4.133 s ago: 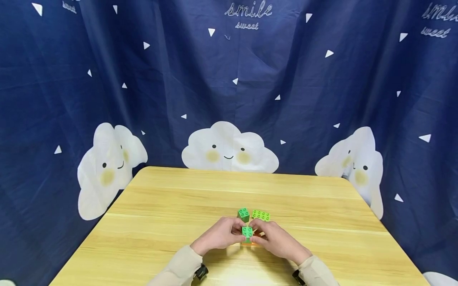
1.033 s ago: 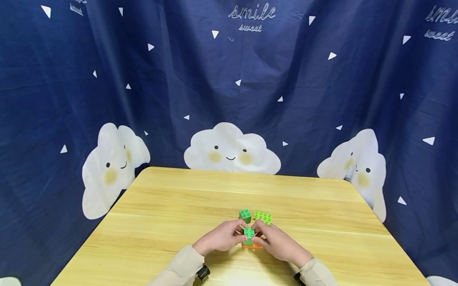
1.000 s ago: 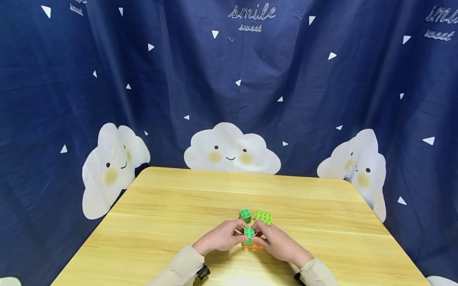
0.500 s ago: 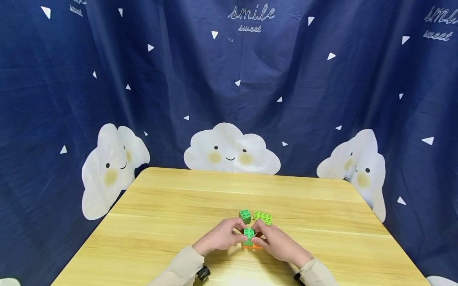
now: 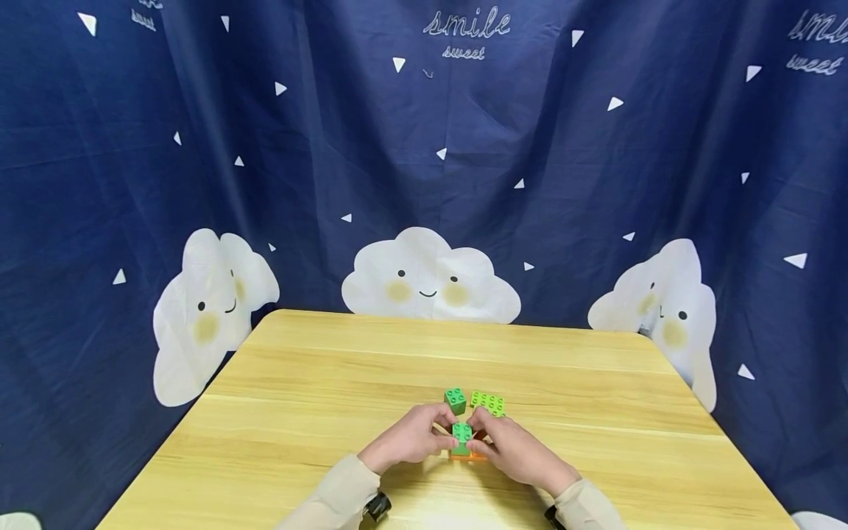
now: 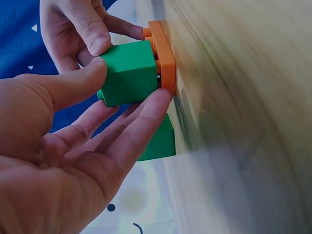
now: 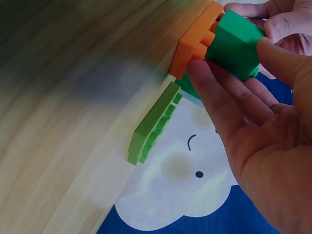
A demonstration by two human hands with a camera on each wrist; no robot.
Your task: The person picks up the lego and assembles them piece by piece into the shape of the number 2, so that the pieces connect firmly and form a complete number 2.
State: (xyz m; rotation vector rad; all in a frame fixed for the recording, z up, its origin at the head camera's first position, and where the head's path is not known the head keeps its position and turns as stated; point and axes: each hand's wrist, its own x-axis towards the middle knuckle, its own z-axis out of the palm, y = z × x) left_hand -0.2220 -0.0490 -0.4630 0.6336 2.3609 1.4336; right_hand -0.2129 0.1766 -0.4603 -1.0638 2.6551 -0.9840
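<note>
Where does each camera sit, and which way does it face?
Head: on the head, facing forward and down at the table; left hand, right hand and sleeves show.
Left wrist: worn there, facing along the left hand to the pinched green block and orange block; the right hand also shows.
Right wrist: worn there, facing along the right hand to those blocks and a lime block; the left hand also shows.
Both wrist views share the pinched green block.

Green block point(image 6: 130, 73), orange brick point(image 6: 165, 58)
</note>
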